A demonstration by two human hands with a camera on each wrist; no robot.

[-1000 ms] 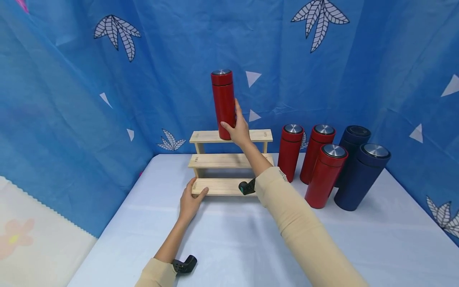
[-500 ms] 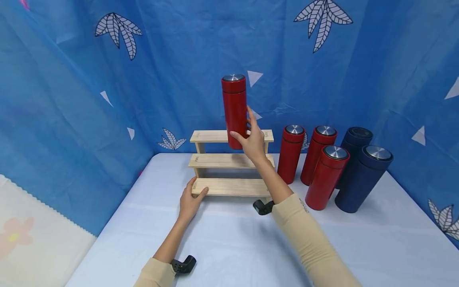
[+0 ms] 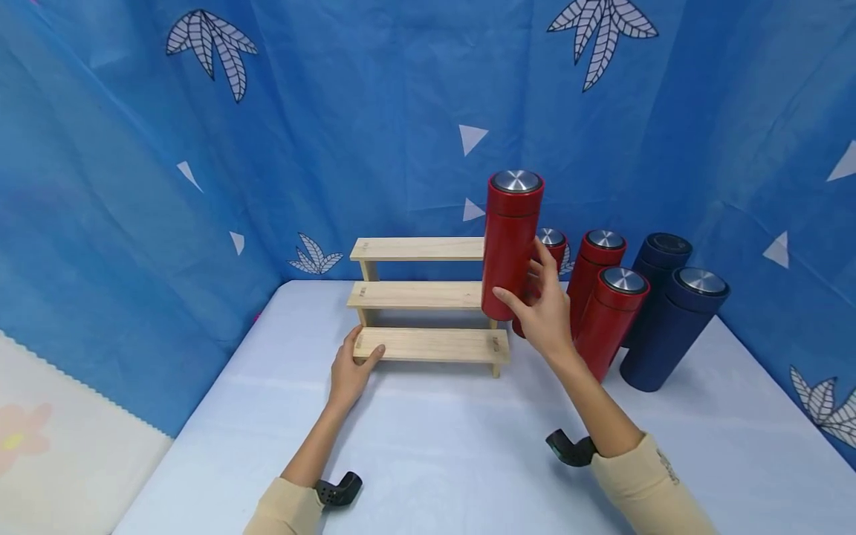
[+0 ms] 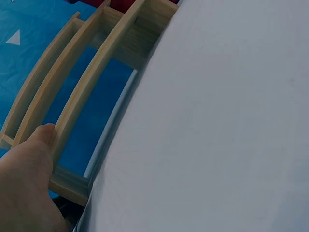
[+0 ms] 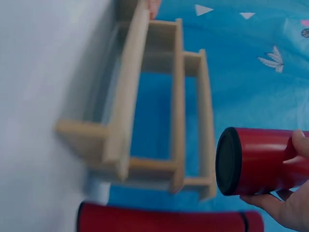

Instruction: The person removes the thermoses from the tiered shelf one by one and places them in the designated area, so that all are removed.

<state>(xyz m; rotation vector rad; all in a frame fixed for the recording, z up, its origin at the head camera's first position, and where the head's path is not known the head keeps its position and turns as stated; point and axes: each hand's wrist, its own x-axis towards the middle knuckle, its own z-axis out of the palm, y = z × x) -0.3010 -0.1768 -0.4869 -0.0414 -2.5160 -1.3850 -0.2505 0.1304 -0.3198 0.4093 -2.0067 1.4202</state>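
My right hand (image 3: pixel 547 312) grips a red thermos bottle (image 3: pixel 511 249) with a silver lid, held upright in the air in front of the right end of a three-step wooden rack (image 3: pixel 428 345). In the right wrist view the bottle's dark base (image 5: pixel 228 162) shows, with fingers (image 5: pixel 270 204) wrapped round its side. My left hand (image 3: pixel 348 371) holds the left end of the rack's lowest step, thumb on the front edge; the left wrist view shows that thumb (image 4: pixel 44 133) against the wood. The visible parts of the steps bear nothing.
Right of the rack stand several other bottles: a red one (image 3: pixel 553 245) partly hidden behind the held one, two more red ones (image 3: pixel 611 323), and two dark blue ones (image 3: pixel 675 327). A blue curtain (image 3: pixel 374 134) hangs behind the white-covered table (image 3: pixel 428 446).
My right hand has carried the red thermos bottle from over the top step rightward, down and toward me. The left hand stays on the rack's lowest step.
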